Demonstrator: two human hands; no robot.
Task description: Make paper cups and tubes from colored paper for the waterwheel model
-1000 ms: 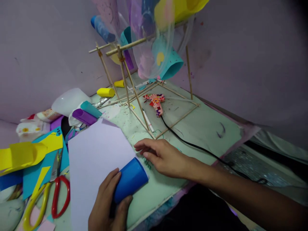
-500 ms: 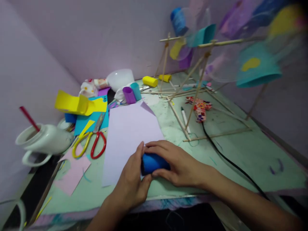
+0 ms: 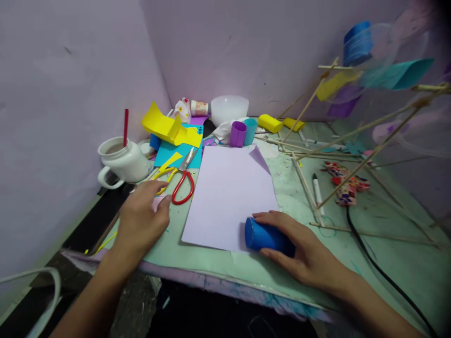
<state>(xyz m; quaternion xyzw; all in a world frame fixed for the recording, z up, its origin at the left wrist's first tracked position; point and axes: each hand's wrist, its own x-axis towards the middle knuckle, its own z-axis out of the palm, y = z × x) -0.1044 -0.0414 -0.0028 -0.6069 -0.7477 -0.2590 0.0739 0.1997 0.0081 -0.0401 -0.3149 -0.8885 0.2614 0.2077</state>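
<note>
Just inside the table's (image 3: 211,263) edge, right of bottom centre, the right hand (image 3: 306,251) grasps the tube (image 3: 264,235) — lightly is best, lest it dent; at lower left, the left hand (image 3: 143,220) looks empty, fingers loosely parted, near the scissors (image 3: 183,172). Mid-frame, bare paper (image 3: 232,192) offers room — bounded right by the stick frame (image 3: 369,156).

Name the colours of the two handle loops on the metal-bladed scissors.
One yellow handle loop, one red handle loop; best seen in the head view.

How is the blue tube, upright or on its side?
On its side: the blue tube, in the right hand, has one end facing left.
</note>
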